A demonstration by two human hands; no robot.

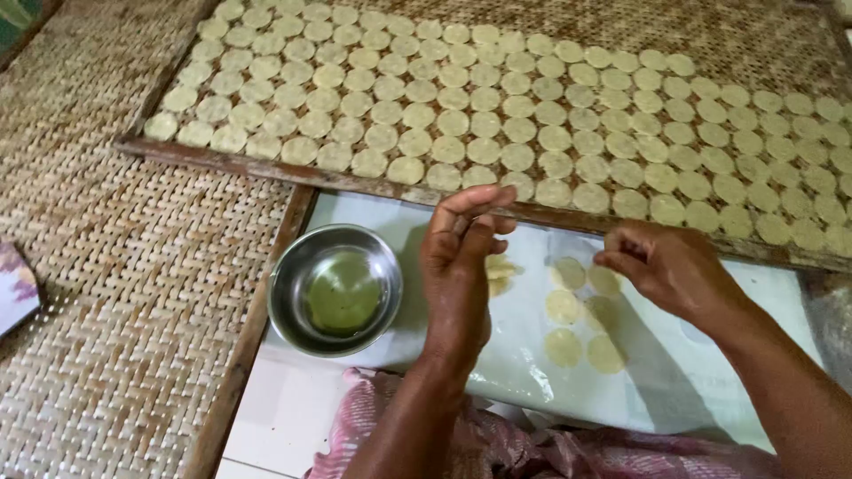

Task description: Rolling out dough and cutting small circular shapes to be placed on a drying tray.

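The left hand [457, 266] is raised on edge over the clear plastic sheet [674, 372], fingers curled loosely toward the thumb with the palm turned to the right; nothing can be seen pinched in it, though a pale dough disc [499, 273] shows just behind its palm, and whether the hand touches that disc cannot be told. The right hand [661, 266] hovers to the right of the left, the two hands apart, its fingertips drawn together and pointing left above the sheet; whether it grips anything is unclear. Between and just below the two hands, on the sheet, lies a small cluster of flat round dough discs [577, 315], set in two short columns that run toward the person's body; they are round, so they have no long axis of their own. Taking that cluster as the landmark: the right hand's fingertips stand directly over its far right corner and are the nearer, while the left hand is just beside its left edge. Left of the cluster, beyond the left hand, a steel bowl [335, 288] holds a shallow greenish liquid. Beyond the cluster, away from the person, a wood-framed woven tray [266, 167] carries many rows of the same discs [497, 115]. Woven matting [124, 293] spreads to the left, and pink patterned cloth [497, 443] lies on the near side.
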